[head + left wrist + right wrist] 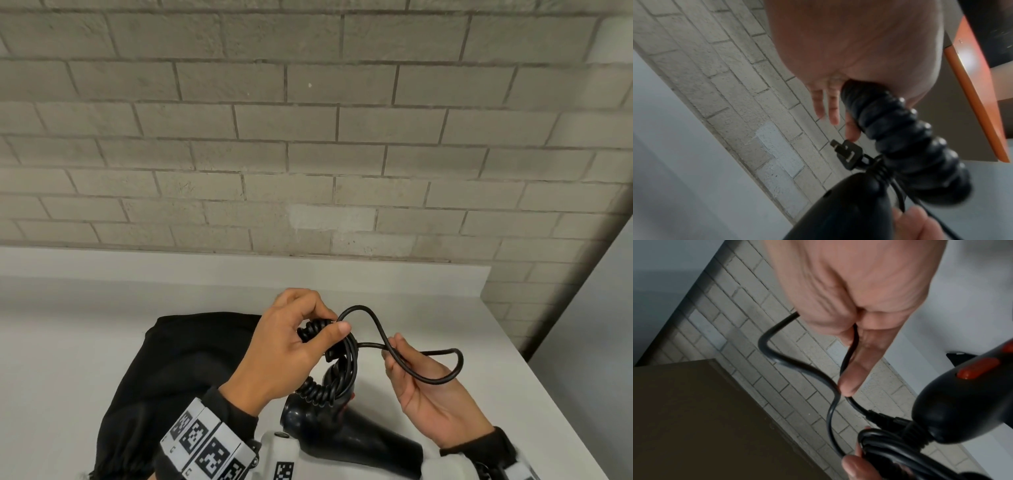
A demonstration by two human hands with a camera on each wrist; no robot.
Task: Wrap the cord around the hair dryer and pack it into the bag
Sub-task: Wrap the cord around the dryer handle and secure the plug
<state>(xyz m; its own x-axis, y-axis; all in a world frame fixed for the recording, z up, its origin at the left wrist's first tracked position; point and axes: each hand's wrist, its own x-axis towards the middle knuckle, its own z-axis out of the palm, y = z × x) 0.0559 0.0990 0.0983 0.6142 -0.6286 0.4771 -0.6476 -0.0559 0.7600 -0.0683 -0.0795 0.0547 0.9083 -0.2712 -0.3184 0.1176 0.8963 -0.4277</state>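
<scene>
A black hair dryer (363,435) is held low over the white table, its orange switches (978,369) showing in the right wrist view. Its black cord (342,373) is bundled in coils above it. My left hand (330,322) grips the top of that coiled bundle (900,138), thumb pressed on it. The plug (846,152) sticks out beside the coils. My right hand (392,349) pinches a loose loop of cord (797,366) to the right of the bundle. The black bag (178,377) lies flat on the table, left of and under my left arm.
The white table (102,308) runs back to a grey brick wall (308,154). Its right edge (555,394) lies close to my right hand. A brown and orange piece of furniture (978,97) shows in the left wrist view.
</scene>
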